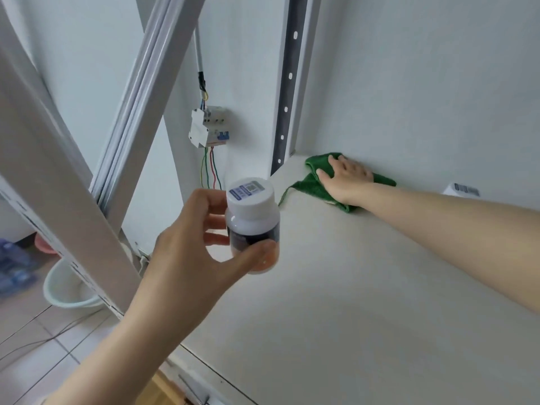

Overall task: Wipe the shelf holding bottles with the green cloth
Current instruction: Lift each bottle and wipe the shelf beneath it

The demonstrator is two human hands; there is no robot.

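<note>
Head view: the left hand (181,241) grips a white-capped bottle (252,226) between fingers and thumb, held up off the shelf (350,302) near its left edge, probably to free the surface for wiping. The right hand (343,178) lies flat with fingers straight, pressing the green cloth (314,187) onto the shelf's far corner, just beside the back wall.
</note>
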